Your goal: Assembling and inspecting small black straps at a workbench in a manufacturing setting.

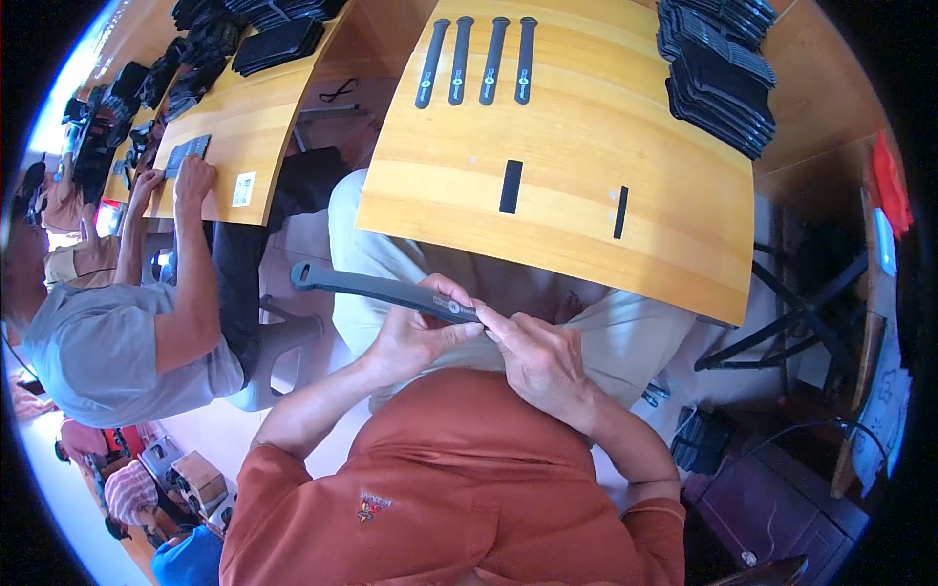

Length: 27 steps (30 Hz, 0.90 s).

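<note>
Left arm: the bare forearm rises from the lower edge and bends inward, bringing the left hand (pixel 415 337) above the person's lap, just below the near edge of the wooden worktop (pixel 576 234).
Left fingers: curled shut around the dark grey strap (pixel 376 287) near its right end, thumb lying along the top by a small round metal fitting.
Right arm: the forearm comes up from the lower right, elbow out, wrist angled toward the left; the right hand (pixel 539 356) sits touching the left one.
Right fingers: pressed together at the strap's right end, thumb and forefinger pinching its tip where the two hands meet.
Strap position: held in the air over the lap, in front of the orange shirt, clear of the worktop.
Strap axis: long axis nearly level, tilted slightly up to the left; the free rounded end points left toward a neighbouring person, the held end points right.
On the worktop: four similar straps (pixel 476 61) lie side by side at the far edge, two short black strips (pixel 510 186) nearer, and a stack of black pieces (pixel 721 83) at the far right.
Neighbour: a person in a grey shirt sits at the left, one hand on a second worktop (pixel 244 127).
</note>
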Each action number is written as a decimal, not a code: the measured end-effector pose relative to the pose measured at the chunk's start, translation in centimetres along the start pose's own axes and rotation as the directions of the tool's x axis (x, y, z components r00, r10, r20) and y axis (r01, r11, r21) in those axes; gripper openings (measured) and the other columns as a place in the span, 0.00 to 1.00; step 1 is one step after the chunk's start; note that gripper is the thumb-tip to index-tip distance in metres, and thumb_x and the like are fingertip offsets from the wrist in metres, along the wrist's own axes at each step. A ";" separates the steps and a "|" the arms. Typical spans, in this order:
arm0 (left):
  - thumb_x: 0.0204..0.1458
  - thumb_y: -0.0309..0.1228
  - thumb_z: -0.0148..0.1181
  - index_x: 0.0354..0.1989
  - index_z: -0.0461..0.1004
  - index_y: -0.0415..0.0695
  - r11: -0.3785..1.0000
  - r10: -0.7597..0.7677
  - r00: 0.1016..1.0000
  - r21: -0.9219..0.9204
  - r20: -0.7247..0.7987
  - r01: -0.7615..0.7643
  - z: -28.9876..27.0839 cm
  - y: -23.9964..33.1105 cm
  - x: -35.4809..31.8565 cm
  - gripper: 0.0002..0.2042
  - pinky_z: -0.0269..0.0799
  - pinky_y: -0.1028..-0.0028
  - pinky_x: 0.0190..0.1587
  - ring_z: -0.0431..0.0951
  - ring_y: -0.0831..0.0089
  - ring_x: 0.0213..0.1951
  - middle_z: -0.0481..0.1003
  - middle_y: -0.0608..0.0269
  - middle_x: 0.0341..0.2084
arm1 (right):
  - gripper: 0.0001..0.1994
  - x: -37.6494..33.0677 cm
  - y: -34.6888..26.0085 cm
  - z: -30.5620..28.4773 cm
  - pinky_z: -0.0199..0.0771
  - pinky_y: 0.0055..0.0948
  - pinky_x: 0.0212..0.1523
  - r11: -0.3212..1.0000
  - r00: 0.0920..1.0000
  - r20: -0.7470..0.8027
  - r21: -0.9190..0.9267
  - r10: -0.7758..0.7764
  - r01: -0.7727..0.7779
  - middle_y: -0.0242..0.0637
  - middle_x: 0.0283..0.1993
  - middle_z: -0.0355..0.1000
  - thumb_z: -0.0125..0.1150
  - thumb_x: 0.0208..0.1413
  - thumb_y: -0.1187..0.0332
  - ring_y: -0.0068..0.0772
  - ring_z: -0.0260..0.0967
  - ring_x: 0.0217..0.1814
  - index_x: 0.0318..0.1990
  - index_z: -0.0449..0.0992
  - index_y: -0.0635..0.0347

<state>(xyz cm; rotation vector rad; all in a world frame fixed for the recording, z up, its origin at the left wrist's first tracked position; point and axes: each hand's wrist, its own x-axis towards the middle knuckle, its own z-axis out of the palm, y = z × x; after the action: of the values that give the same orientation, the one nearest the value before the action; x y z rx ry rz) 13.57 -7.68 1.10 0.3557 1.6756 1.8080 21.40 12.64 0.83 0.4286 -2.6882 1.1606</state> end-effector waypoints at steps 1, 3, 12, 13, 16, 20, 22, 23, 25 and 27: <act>0.59 0.21 0.67 0.47 0.70 0.42 0.999 0.014 1.000 -0.033 -0.026 -0.015 0.3 -0.1 -0.1 0.13 0.76 0.78 0.48 0.77 0.82 0.45 0.77 0.66 0.40 | 0.29 0.0 0.1 0.3 0.77 0.39 0.25 1.000 0.998 -0.056 0.014 -0.003 0.003 0.36 0.26 0.70 0.59 0.49 0.81 0.38 0.75 0.26 0.62 0.75 0.57; 0.59 0.21 0.67 0.47 0.70 0.42 0.997 0.030 0.998 -0.064 -0.049 -0.033 0.7 -0.1 -0.1 0.13 0.76 0.78 0.48 0.77 0.82 0.45 0.77 0.66 0.41 | 0.29 0.0 0.3 0.9 0.77 0.38 0.25 1.000 0.994 -0.107 0.014 -0.026 0.028 0.36 0.26 0.70 0.59 0.49 0.81 0.37 0.74 0.25 0.63 0.75 0.57; 0.59 0.22 0.68 0.47 0.69 0.43 0.997 0.072 0.994 0.042 -0.080 -0.069 1.0 -0.9 -0.5 0.14 0.75 0.79 0.45 0.76 0.82 0.42 0.74 0.68 0.40 | 0.30 -0.5 0.9 1.4 0.77 0.38 0.25 0.996 0.987 -0.135 -0.020 -0.085 0.083 0.35 0.26 0.68 0.60 0.48 0.81 0.36 0.73 0.25 0.63 0.74 0.58; 0.59 0.22 0.68 0.47 0.69 0.43 0.998 0.052 0.996 0.031 -0.079 -0.050 1.0 -0.9 -0.6 0.14 0.75 0.79 0.45 0.75 0.83 0.42 0.74 0.68 0.40 | 0.30 -0.5 0.9 1.2 0.77 0.38 0.25 0.996 0.990 -0.108 -0.018 -0.088 0.087 0.36 0.26 0.68 0.60 0.48 0.81 0.37 0.73 0.25 0.63 0.74 0.57; 0.58 0.22 0.68 0.47 0.68 0.43 0.999 0.027 0.996 0.044 -0.089 -0.023 1.3 -0.7 -0.9 0.14 0.74 0.80 0.45 0.75 0.83 0.43 0.74 0.68 0.41 | 0.31 -0.6 0.8 0.9 0.77 0.40 0.26 0.997 0.994 -0.080 0.006 -0.072 0.073 0.36 0.26 0.68 0.60 0.48 0.81 0.38 0.73 0.25 0.64 0.74 0.55; 0.58 0.23 0.70 0.47 0.68 0.44 0.999 0.012 0.994 -0.039 -0.107 -0.016 1.7 -0.4 -1.4 0.15 0.73 0.81 0.44 0.74 0.84 0.43 0.74 0.68 0.41 | 0.29 -0.5 0.5 0.4 0.77 0.40 0.26 0.997 0.995 -0.082 0.057 -0.051 0.056 0.37 0.26 0.69 0.60 0.49 0.81 0.40 0.74 0.25 0.62 0.76 0.55; 0.57 0.24 0.70 0.47 0.68 0.43 1.000 0.014 0.995 0.020 -0.094 -0.013 1.5 -0.5 -1.5 0.15 0.73 0.80 0.43 0.74 0.84 0.42 0.74 0.68 0.40 | 0.25 -0.5 0.4 0.5 0.75 0.38 0.24 0.977 0.995 -0.094 0.207 -0.031 0.050 0.38 0.25 0.70 0.63 0.53 0.81 0.39 0.72 0.23 0.60 0.78 0.56; 0.57 0.24 0.70 0.46 0.68 0.43 0.997 0.014 0.996 0.080 -0.082 -0.007 1.3 -0.4 -1.6 0.15 0.72 0.80 0.42 0.73 0.84 0.41 0.73 0.68 0.40 | 0.25 -0.5 0.5 0.1 0.75 0.38 0.24 0.977 0.995 -0.094 0.206 -0.033 0.052 0.38 0.25 0.70 0.63 0.53 0.81 0.39 0.72 0.23 0.60 0.78 0.56; 0.57 0.24 0.70 0.46 0.69 0.43 0.984 0.005 1.000 0.178 -0.013 -0.002 0.5 -0.2 -1.8 0.15 0.72 0.78 0.41 0.73 0.83 0.40 0.73 0.68 0.38 | 0.24 -0.6 0.3 -1.1 0.75 0.37 0.23 0.994 0.993 0.087 0.086 -0.077 0.070 0.36 0.25 0.69 0.62 0.53 0.79 0.38 0.73 0.23 0.60 0.79 0.54; 0.57 0.24 0.70 0.45 0.69 0.42 0.961 -0.010 0.998 0.276 0.056 -0.006 -0.2 0.4 -1.8 0.15 0.71 0.77 0.40 0.73 0.82 0.39 0.73 0.68 0.37 | 0.24 -0.5 -0.2 -1.8 0.75 0.37 0.23 0.996 0.984 0.151 0.013 -0.093 0.092 0.35 0.24 0.68 0.62 0.52 0.78 0.37 0.73 0.23 0.59 0.79 0.53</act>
<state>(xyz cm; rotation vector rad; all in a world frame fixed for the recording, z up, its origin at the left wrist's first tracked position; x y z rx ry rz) 14.76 -8.93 1.83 0.5193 1.8904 1.5474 22.09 13.94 2.08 0.6607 -2.7585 1.1543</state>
